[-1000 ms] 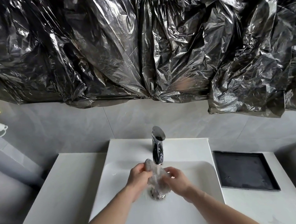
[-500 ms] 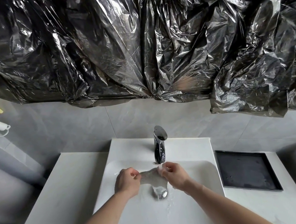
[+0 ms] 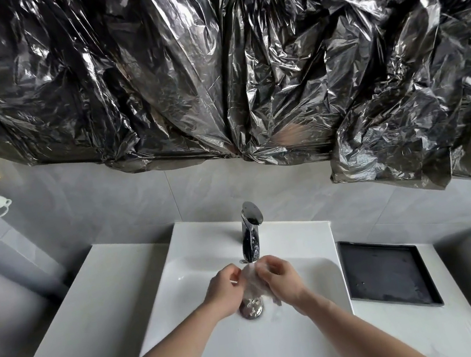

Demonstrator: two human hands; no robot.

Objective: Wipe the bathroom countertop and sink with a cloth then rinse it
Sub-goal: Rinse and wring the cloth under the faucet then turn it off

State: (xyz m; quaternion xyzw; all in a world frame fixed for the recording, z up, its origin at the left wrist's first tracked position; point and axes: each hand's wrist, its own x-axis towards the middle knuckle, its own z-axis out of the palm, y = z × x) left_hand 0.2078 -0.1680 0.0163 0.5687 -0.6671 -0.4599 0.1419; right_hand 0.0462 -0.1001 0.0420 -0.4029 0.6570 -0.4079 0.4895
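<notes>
Head view, cloth: a pale, wet cloth (image 3: 252, 282) hangs bunched between both hands at lower centre of the frame, right under the faucet spout.
Head view, left hand: the left hand (image 3: 223, 293) has its fingers (image 3: 233, 274) curled, pinching the cloth's left edge.
Head view, right hand: the right hand (image 3: 281, 280) has its fingers (image 3: 268, 265) curled, gripping the cloth's right side.
Head view, faucet: a chrome faucet (image 3: 250, 233) stands upright at the back of the sink (image 3: 182, 279), just above the hands.
Head view, drain: a metal drain (image 3: 251, 310) sits just below the cloth.
Head view, desk: the white desk (image 3: 73, 312) flanks the sink; a black tray (image 3: 388, 273) is set into it at lower right.
Head view, top: crinkled black plastic sheeting (image 3: 209, 59) fills the upper frame.
</notes>
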